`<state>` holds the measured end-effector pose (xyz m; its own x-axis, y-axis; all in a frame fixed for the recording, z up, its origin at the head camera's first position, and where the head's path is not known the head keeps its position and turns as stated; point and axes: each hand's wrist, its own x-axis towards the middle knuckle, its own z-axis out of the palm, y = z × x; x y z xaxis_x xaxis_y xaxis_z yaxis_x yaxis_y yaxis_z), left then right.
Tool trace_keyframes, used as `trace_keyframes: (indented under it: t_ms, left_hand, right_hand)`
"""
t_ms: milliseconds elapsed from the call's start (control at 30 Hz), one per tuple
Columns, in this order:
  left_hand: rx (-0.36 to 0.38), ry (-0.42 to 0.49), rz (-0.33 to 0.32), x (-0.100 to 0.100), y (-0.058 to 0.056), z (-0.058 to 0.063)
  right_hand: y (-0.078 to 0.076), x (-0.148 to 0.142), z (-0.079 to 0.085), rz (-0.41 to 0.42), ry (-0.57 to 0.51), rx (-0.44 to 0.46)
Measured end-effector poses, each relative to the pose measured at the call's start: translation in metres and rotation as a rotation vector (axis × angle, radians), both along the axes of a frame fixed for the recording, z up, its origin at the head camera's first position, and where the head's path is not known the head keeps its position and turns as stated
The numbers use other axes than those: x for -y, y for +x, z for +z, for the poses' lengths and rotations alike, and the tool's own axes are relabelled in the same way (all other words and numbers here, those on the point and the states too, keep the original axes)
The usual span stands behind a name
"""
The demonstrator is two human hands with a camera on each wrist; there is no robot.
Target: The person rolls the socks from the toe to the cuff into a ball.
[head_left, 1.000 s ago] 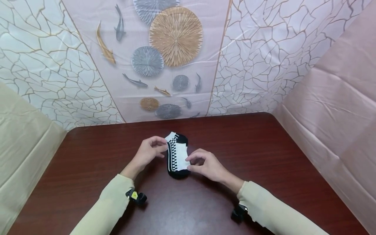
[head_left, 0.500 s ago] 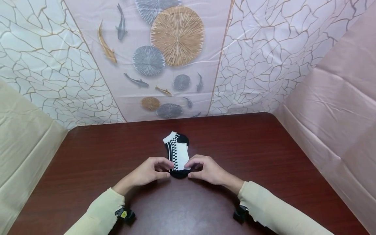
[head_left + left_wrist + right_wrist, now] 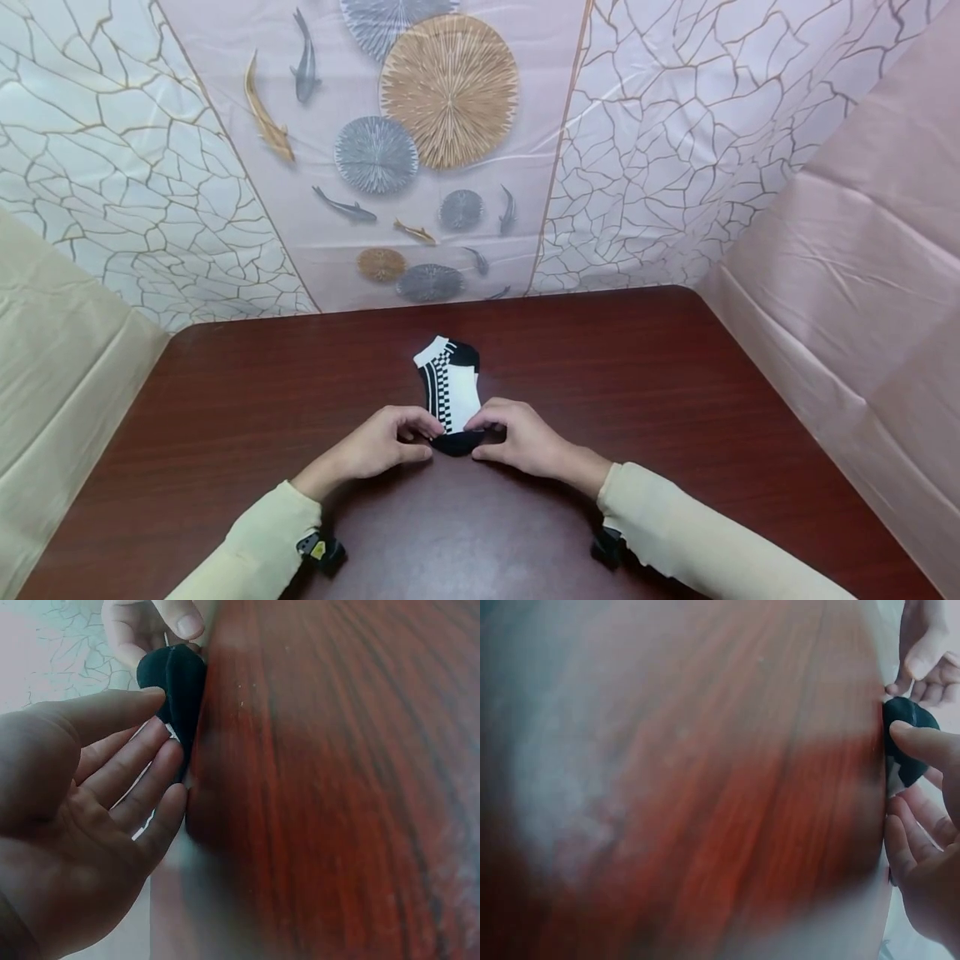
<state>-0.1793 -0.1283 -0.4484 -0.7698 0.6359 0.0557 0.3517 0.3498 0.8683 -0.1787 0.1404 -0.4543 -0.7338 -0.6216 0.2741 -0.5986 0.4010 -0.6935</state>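
A black-and-white ankle sock (image 3: 461,392) with a checkered strip lies flat on the table, its black toe towards the person and its white cuff at the far left. My left hand (image 3: 382,442) is at the left side of the toe, fingers loosely bent and fingertips right at the sock's edge. Opposite it, my right hand (image 3: 528,437) has its fingertips over the right edge, the thumb beside the toe. In the left wrist view the dark toe (image 3: 172,679) stands between both hands. The right wrist view has the right thumb (image 3: 922,742) overlapping the toe.
The dark red-brown table (image 3: 637,375) has a glossy top with rounded far corners. Behind it hangs a patterned cloth (image 3: 450,233) with fish and round motifs; plain pinkish cloth (image 3: 847,292) slopes down at the right. Each sleeve carries a small black wrist device.
My left hand has come from the sock's cuff down to the left of its toe. The right hand has slid slightly towards the toe. The sock has barely moved.
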Motion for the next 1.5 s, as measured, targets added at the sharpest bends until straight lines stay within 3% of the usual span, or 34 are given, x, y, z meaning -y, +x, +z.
trace_keyframes:
  t_ms: [167, 367, 667, 700, 1000, 1300, 1500]
  left_hand:
    - [-0.022, -0.011, 0.009, -0.001, -0.001, -0.003]
    - [-0.036, -0.026, 0.030, -0.001, 0.000, -0.003]
    - [-0.012, -0.027, 0.062, -0.005, 0.005, 0.006]
    - [-0.013, -0.026, 0.064, -0.005, 0.002, 0.001]
    - [-0.027, 0.005, 0.112, -0.010, 0.001, 0.002]
    - [0.009, -0.014, 0.101, -0.011, 0.001, 0.002]
    - [-0.014, -0.019, 0.105, -0.012, 0.000, 0.000]
  right_hand:
    - [0.000, 0.003, -0.002, -0.020, 0.008, -0.041]
    - [-0.001, 0.005, -0.003, -0.057, 0.005, -0.025]
    - [-0.003, 0.005, -0.002, -0.074, -0.014, 0.044]
    - [-0.003, 0.005, -0.001, -0.075, -0.017, 0.054]
    - [-0.003, 0.006, 0.002, -0.113, -0.023, 0.145]
    - [-0.003, 0.007, 0.003, -0.130, -0.017, 0.214]
    - [-0.005, 0.009, 0.005, -0.132, -0.015, 0.262]
